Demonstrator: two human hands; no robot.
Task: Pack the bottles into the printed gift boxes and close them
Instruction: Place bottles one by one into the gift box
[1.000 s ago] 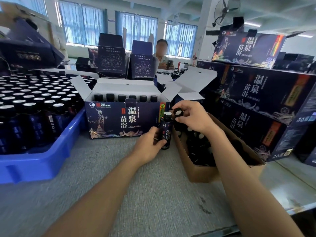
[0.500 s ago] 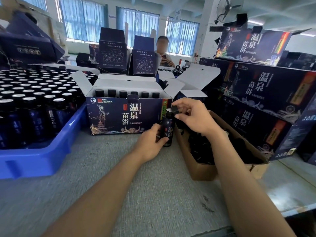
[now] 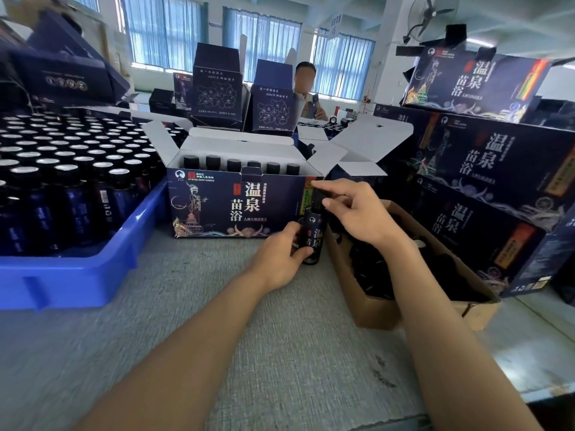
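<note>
Open gift box (image 3: 236, 206) stands upright, flaps raised, a row of six capped bottles (image 3: 213, 161) inside. At its right front corner, left hand (image 3: 277, 262) grips a dark bottle (image 3: 316, 237) upright; right hand (image 3: 361, 213) pinches its cap (image 3: 317, 197). Blue crate (image 3: 77, 275) stands left of the box, brown carton (image 3: 373, 309) right.

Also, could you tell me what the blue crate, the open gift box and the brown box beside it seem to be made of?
Blue crate: apparently moulded plastic, smooth with a slight sheen and rounded rim. Open gift box: printed cardboard, dark front with shiny, perhaps foil, lettering; its raised flaps are plain white inside. Brown box: unprinted cardboard, matt, probably corrugated.
</note>
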